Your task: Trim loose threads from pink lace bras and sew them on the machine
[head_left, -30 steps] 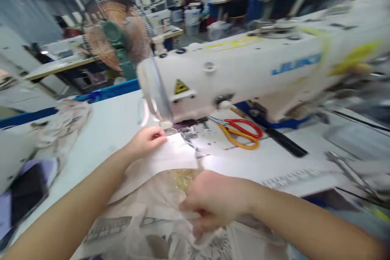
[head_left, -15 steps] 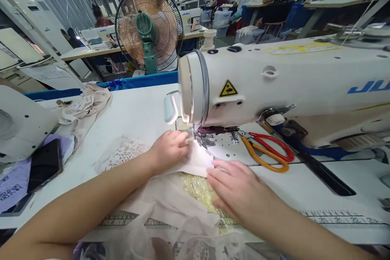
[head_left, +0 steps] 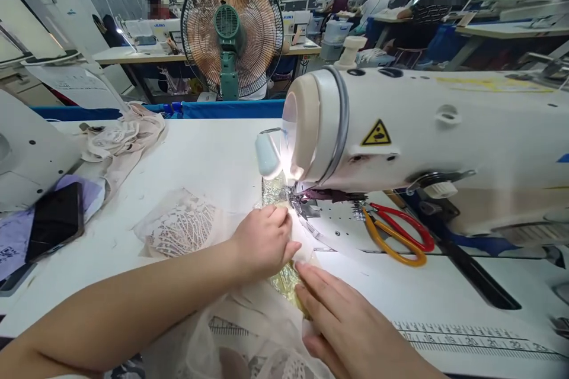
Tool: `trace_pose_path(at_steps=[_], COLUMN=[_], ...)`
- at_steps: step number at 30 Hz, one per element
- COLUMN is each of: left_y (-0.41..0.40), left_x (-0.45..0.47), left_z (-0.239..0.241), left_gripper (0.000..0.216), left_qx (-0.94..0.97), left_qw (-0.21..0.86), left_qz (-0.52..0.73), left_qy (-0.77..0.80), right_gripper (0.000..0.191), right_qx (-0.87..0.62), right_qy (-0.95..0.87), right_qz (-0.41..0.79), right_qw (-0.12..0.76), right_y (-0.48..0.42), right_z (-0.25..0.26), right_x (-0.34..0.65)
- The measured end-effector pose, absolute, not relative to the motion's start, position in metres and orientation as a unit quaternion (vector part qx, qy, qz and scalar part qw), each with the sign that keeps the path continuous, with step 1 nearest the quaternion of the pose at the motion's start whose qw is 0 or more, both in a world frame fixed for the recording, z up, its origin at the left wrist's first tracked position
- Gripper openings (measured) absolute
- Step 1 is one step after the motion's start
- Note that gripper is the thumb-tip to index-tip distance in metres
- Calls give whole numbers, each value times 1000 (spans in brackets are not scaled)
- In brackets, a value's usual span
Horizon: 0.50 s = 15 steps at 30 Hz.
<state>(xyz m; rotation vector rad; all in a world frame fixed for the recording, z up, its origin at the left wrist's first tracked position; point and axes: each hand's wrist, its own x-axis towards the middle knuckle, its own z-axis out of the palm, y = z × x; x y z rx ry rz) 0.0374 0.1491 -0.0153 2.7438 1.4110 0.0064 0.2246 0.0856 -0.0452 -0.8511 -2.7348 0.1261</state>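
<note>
My left hand [head_left: 263, 241] is curled with fingers pressed together on pale lace fabric [head_left: 240, 320] just in front of the presser foot [head_left: 297, 201] of a white sewing machine [head_left: 422, 136]. A yellowish lace strip [head_left: 288, 277] runs from under the foot back between my hands. My right hand [head_left: 344, 320] lies flat with fingers stretched out, pressing the fabric and strip to the table right behind the left hand.
Red and orange scissors [head_left: 398, 235] lie on the machine bed to the right. A lace piece [head_left: 178, 228] and crumpled fabric [head_left: 124, 139] lie at left, beside a black phone [head_left: 56, 219]. A fan [head_left: 233, 29] stands behind the table. Other workers sit far back.
The view has swung left and steadied. The white fabric has fed further in, and both hands now sit closer together by the presser foot, the right hand flat.
</note>
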Motion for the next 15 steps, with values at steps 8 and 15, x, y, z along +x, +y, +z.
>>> trace_pose_path(at_steps=[8,15], left_y=[166,168], left_x=[36,35], left_z=[-26,-26], left_gripper=[47,42], left_qx=[889,900], left_qw=[-24,-20], left_qz=[18,28], left_qy=[456,435], right_gripper=[39,39], right_qx=[-307,-305], right_qy=[-935,-937], right_qz=[48,25], right_qw=[172,170], right_y=[94,95], right_z=[-52,-44], right_x=[218,216])
